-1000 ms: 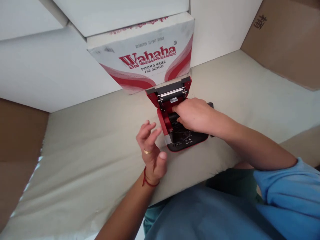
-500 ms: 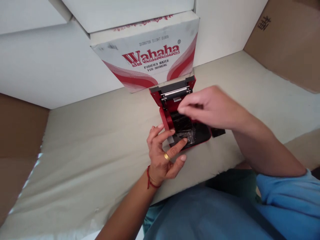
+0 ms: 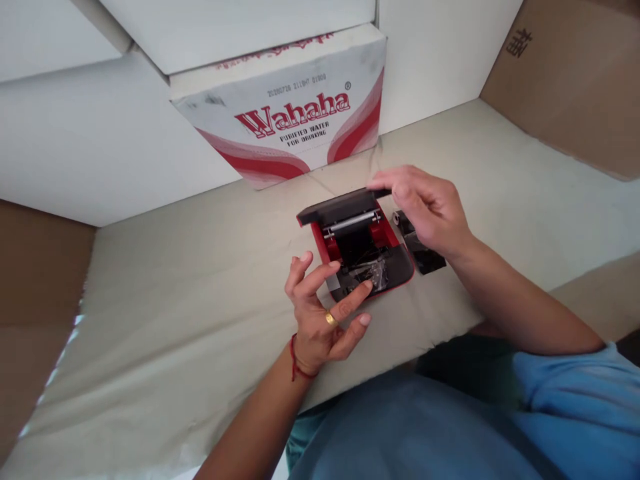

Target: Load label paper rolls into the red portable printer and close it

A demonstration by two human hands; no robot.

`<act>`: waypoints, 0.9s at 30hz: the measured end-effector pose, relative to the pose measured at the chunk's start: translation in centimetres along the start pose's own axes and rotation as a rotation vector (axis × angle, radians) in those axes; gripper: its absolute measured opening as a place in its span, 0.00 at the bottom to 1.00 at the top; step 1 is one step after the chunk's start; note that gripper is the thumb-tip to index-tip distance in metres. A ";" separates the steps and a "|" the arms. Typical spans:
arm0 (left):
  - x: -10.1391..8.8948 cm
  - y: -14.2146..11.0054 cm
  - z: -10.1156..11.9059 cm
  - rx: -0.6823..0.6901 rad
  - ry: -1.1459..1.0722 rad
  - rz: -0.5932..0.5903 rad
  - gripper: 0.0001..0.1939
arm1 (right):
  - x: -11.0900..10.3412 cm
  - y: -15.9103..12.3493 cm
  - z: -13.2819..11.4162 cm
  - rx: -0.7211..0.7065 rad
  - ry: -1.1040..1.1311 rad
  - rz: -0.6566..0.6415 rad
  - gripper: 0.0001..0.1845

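A small red-and-black box (image 3: pixel 395 267) with a hinged lid (image 3: pixel 340 205) rests on the cloth, its lid partly lowered. A metal rod and a dark roller (image 3: pixel 353 223) show beneath the lid. Crinkled clear plastic film (image 3: pixel 375 272) lies over the box's black front part. My left hand (image 3: pixel 323 310) has its fingers spread, the index fingertip on this film and another finger near the box's left edge. My right hand (image 3: pixel 427 207) holds the lid's upper right corner with bent fingers. Beside the box, under that hand, lies a glossy black rolled strip (image 3: pixel 425 257).
Behind the box stands a white and red water carton (image 3: pixel 300 113) against white panels (image 3: pixel 430 60). Brown cardboard (image 3: pixel 565 93) rises at the right, and more brown cardboard (image 3: pixel 40 313) at the left. A beige cloth (image 3: pixel 190 287) covers the surface.
My right hand has moved from above the box's inside up to the lid's corner. The lid has tilted down towards me. My left hand stays on the film.
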State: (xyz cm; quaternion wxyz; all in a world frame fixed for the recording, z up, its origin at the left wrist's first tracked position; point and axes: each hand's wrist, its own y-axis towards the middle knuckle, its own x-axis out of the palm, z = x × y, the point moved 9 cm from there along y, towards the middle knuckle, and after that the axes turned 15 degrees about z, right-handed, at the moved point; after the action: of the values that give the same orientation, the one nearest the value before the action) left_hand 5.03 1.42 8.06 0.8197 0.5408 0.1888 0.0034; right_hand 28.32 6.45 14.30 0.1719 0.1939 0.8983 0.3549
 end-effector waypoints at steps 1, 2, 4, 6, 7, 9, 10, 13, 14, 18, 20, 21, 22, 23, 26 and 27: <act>0.0 0.0 0.0 0.003 0.006 0.000 0.16 | -0.4 -0.6 -0.3 -0.031 0.018 -0.005 0.20; 0.0 0.0 0.0 0.002 0.013 -0.004 0.17 | -0.6 -1.3 -0.6 -0.069 0.033 -0.018 0.19; 0.0 0.0 0.0 -0.006 0.022 -0.004 0.18 | -0.9 -2.8 -0.9 -0.153 0.053 -0.055 0.16; -0.1 0.1 0.0 -0.010 0.014 -0.001 0.19 | -0.8 -4.2 -1.0 -0.226 0.065 -0.081 0.12; -0.1 0.1 0.1 -0.008 0.007 -0.007 0.19 | -0.7 -4.7 -1.1 -0.246 0.062 -0.090 0.10; 0.0 0.1 0.2 0.002 -0.003 -0.022 0.19 | -0.4 -5.3 -1.3 -0.239 0.027 -0.099 0.05; 0.0 0.1 0.2 0.006 0.000 -0.028 0.18 | -0.1 -5.5 -1.5 -0.221 -0.002 -0.107 0.05; -0.1 0.1 0.1 0.015 0.022 -0.034 0.19 | 0.7 -5.9 -2.1 -0.137 -0.131 -0.162 0.13; -0.2 0.0 0.0 0.014 0.026 -0.036 0.19 | 0.9 -6.0 -2.3 -0.107 -0.172 -0.187 0.15; -0.2 -0.4 -0.4 -0.004 0.019 -0.055 0.22 | 1.2 -6.7 -2.5 -0.004 -0.242 -0.302 0.20; -0.4 -0.4 -1.1 -0.063 -0.032 -0.005 0.27 | 1.2 -6.9 -2.5 0.021 -0.231 -0.344 0.23; -0.7 -0.4 -1.8 -0.118 -0.072 0.053 0.28 | 1.1 -6.9 -2.5 0.025 -0.227 -0.355 0.24; -1.0 -0.4 -2.7 -0.194 -0.116 0.121 0.29 | 1.1 -6.9 -2.5 0.026 -0.226 -0.360 0.25; -1.3 -0.4 -3.9 -0.290 -0.163 0.184 0.29 | 1.0 -6.9 -2.5 0.025 -0.228 -0.362 0.24; -0.5 -1.2 -7.5 -0.643 -0.329 0.207 0.32 | 1.0 -6.8 -2.5 0.021 -0.234 -0.364 0.24; 0.3 -1.5 -8.2 -0.753 -0.388 0.161 0.34 | 1.0 -6.8 -2.5 0.023 -0.238 -0.367 0.23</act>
State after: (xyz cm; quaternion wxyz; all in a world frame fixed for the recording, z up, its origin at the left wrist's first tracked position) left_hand 2.40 8.15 3.82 0.9773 0.2075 -0.0260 0.0342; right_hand 24.81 0.90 11.04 0.3363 0.0698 0.8957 0.2823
